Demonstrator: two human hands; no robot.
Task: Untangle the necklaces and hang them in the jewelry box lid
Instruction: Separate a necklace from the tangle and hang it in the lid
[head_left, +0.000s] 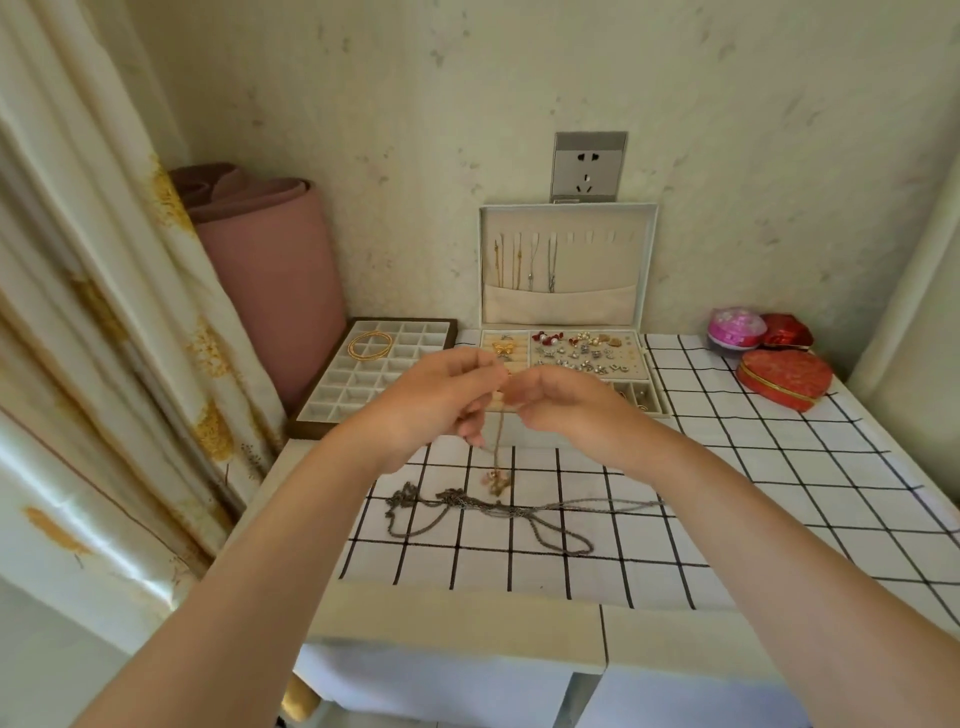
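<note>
Both forearms stretched forward, wrists raised — left hand (439, 397) and right hand (563, 402) almost meeting. Fingertips pinched together, palms turned inward.

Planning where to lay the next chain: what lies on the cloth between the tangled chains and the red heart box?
In the head view, only bare checked cloth lies between the tangled chains and the red heart box.

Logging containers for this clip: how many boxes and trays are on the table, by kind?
Open jewelry box: 1
Compartment tray: 1
Red heart-shaped boxes: 2
Pink round box: 1
Total: 5
</note>
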